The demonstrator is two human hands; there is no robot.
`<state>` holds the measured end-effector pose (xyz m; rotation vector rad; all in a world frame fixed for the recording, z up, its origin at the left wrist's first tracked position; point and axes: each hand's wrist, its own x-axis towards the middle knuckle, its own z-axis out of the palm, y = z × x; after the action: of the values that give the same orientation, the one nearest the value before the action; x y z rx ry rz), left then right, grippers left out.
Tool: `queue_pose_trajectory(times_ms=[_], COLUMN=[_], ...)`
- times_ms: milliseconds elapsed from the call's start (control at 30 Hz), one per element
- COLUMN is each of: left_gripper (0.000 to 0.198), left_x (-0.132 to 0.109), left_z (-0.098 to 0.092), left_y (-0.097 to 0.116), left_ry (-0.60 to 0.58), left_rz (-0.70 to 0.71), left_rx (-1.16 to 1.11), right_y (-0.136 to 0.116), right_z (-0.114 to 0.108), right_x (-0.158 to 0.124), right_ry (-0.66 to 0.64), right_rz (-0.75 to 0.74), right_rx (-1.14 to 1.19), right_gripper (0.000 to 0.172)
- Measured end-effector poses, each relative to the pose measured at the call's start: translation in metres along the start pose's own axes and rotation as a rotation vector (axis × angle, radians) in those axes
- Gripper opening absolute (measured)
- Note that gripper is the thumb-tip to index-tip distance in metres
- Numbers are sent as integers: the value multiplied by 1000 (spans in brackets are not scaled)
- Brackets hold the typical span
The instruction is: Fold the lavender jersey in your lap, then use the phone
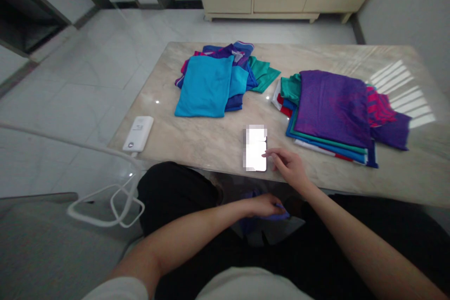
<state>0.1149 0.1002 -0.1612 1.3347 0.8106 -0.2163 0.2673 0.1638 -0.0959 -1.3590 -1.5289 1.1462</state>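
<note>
A phone (260,155) with a bright, partly blurred-out screen lies near the table's front edge. My right hand (288,165) is at its right side, with outstretched fingertips on the edge of the screen; it grips nothing. Below the tabletop, between my knees, the fingers of my left hand (265,205) are curled round a purple cloth (279,216). Most of that cloth hangs in shadow, so its shape is unclear. Right of the phone is a stack of folded clothes with a purple garment (332,108) on top. Farther left lies another pile, topped by a turquoise folded garment (206,86).
A white power bank (138,134) rests at the left table edge, and its white cable (131,183) loops down beside my knee. The marble-patterned table (211,143) ends just before my lap. A cream cabinet (281,0) stands beyond it.
</note>
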Motion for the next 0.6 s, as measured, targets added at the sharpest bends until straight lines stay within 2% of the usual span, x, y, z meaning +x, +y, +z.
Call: queue_pose_trajectory(times_ms=[133, 300, 400, 600], left_gripper=[25, 24, 24, 26], left_x=[1, 1, 0, -2], left_z=[0, 0, -1, -2], left_y=[-1, -1, 0, 2], left_ry=[-3, -5, -11, -12], left_rz=[-4, -2, -3, -8], left_rx=[3, 2, 2, 10], right_y=[3, 2, 0, 0], right_z=[0, 1, 1, 1], right_x=[-1, 0, 0, 1], right_ry=[-44, -9, -29, -9], right_rz=[-9, -60, -37, -38], right_rx=[-86, -53, -29, -111], right_gripper=[33, 35, 32, 29])
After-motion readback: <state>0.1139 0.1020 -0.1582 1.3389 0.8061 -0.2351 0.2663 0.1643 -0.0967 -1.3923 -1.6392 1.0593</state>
